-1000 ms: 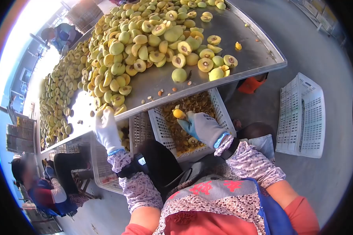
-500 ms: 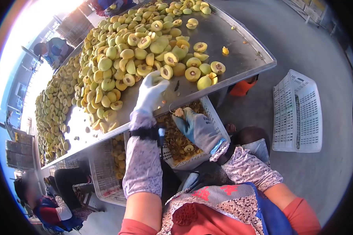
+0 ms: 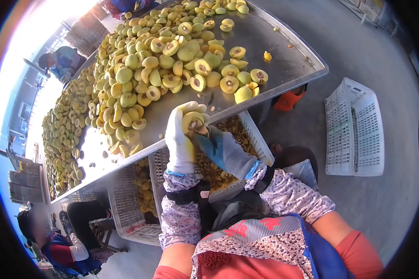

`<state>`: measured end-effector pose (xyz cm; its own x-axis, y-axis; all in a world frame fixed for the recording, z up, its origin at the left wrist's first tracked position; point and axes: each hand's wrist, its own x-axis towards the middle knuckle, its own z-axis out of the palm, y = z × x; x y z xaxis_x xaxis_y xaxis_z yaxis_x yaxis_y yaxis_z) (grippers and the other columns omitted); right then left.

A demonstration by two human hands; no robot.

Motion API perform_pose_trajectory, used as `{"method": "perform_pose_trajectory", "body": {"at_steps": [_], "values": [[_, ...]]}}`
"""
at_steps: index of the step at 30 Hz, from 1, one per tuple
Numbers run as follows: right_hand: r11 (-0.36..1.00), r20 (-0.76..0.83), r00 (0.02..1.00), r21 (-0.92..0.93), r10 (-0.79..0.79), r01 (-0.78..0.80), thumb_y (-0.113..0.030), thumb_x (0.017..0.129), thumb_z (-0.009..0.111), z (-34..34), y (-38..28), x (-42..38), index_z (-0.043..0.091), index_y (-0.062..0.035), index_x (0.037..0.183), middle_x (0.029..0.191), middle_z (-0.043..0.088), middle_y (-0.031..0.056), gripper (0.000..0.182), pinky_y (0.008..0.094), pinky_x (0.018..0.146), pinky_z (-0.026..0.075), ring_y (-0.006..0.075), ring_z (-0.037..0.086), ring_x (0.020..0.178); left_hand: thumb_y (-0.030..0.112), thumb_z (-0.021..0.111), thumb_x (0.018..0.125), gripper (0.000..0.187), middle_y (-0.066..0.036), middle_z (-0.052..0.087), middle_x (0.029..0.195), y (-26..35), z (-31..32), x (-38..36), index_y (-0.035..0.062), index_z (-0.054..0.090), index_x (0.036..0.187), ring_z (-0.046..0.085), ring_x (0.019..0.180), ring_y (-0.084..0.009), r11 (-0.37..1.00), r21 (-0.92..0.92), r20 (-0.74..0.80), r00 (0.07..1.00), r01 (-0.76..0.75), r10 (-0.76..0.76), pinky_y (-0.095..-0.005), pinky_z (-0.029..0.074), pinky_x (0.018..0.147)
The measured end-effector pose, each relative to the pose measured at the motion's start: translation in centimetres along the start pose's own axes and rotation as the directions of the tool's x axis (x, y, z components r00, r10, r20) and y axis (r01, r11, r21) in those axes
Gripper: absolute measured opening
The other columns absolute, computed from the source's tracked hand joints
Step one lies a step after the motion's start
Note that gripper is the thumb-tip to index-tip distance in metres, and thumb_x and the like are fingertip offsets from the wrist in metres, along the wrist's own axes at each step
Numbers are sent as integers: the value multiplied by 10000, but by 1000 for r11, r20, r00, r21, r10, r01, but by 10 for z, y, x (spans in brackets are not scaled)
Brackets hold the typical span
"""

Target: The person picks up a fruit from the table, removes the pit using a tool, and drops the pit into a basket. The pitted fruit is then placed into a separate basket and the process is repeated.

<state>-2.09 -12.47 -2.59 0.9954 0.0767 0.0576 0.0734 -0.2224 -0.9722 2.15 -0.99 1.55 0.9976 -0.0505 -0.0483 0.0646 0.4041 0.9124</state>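
My left hand (image 3: 179,142), in a white glove, is closed around a yellow-green stone-fruit half (image 3: 191,121), its cut face and brown pit cavity turned up. My right hand (image 3: 229,154), in a blue-grey glove, meets it with closed fingertips at the fruit's cut face. Whatever those fingers grip is too small and covered to make out. Both hands are just off the near edge of the metal table (image 3: 284,69), which bears a big heap of fruit halves (image 3: 139,69). Below them, a white crate (image 3: 257,139) contains brown and yellow scraps.
Another crate (image 3: 125,218) with yellow fruit pieces stands under the table at left. A white crate (image 3: 354,139) rests on the floor at right. One person (image 3: 65,251) sits at lower left; other people are beyond the table.
My left hand has drawn back from the heap with a fruit half. My right hand has moved slightly left, and the two hands have come together.
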Motion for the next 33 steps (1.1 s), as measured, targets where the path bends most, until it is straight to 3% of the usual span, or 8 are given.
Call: {"method": "perform_pose_trajectory", "body": {"at_steps": [4, 7, 13, 16, 18, 21, 23, 33], "values": [[998, -40, 999, -55, -35, 33, -477, 967, 583, 3, 2, -1, 638, -21, 1123, 847, 684, 260, 486, 464, 690, 534, 456, 659, 886, 309, 460, 1026, 349, -142, 688, 980, -3, 6, -4, 12, 629, 1097, 635, 772, -178, 1000, -22, -96, 995, 5, -7, -260, 510, 620], [991, 92, 988, 35, 124, -128, -473, 975, 570, 2, 0, -2, 638, 0, 1134, 861, 685, 264, 503, 449, 727, 534, 443, 679, 880, 299, 449, 1029, 337, -127, 686, 970, -5, 6, -6, 19, 635, 1060, 633, 763, -158, 999, 47, -105, 994, -6, 11, -257, 507, 609], [979, 124, 989, 177, 83, -104, -429, 1002, 541, 12, 10, -4, 650, 24, 1107, 876, 702, 233, 478, 387, 766, 518, 246, 690, 820, 282, 428, 1033, 337, -114, 681, 902, -3, 6, -10, 19, 639, 1021, 608, 674, -138, 949, 295, -52, 990, -108, 129, -234, 482, 578], [955, 262, 946, 177, 190, -240, -437, 1012, 542, 4, -4, -8, 662, 29, 1067, 844, 709, 159, 485, 350, 708, 508, 142, 625, 776, 305, 430, 1037, 359, -117, 677, 863, -7, -1, -9, 13, 630, 971, 594, 644, -154, 968, 220, 15, 992, -124, 124, -244, 475, 577], [866, 323, 924, 380, 204, -324, -563, 989, 514, 1, -16, -13, 617, -55, 773, 603, 546, 12, 562, 310, 451, 363, 109, 507, 512, 337, 433, 1034, 420, -114, 673, 791, -10, -4, -7, -9, 638, 915, 581, 602, -139, 980, 145, 42, 991, -135, 130, -239, 461, 538], [706, 595, 734, 362, 328, -608, -674, 955, 467, -20, -37, -14, 541, -114, 844, 533, 420, -41, 576, 277, 381, 277, 99, 344, 388, 378, 469, 1015, 503, -114, 667, 723, -13, -17, 1, -38, 672, 819, 582, 567, -133, 938, 204, 204, 949, -281, 240, -240, 471, 541], [468, 767, 533, 347, 357, -813, -681, 949, 465, -26, -42, -12, 497, -135, 835, 529, 338, -87, 559, 229, 356, 195, 46, 260, 378, 348, 469, 1007, 500, -107, 665, 710, 1, -10, -5, -37, 685, 773, 590, 576, -133, 972, 209, 180, 981, -104, 66, -245, 480, 558], [443, 824, 486, 334, 292, -832, -652, 979, 445, -28, -31, -21, 492, -136, 872, 549, 310, -85, 529, 219, 364, 180, 38, 229, 407, 336, 510, 977, 428, -82, 693, 809, 3, -17, -12, -18, 707, 837, 609, 697, -130, 898, 415, 267, 963, -145, 32, -277, 493, 654]]}}
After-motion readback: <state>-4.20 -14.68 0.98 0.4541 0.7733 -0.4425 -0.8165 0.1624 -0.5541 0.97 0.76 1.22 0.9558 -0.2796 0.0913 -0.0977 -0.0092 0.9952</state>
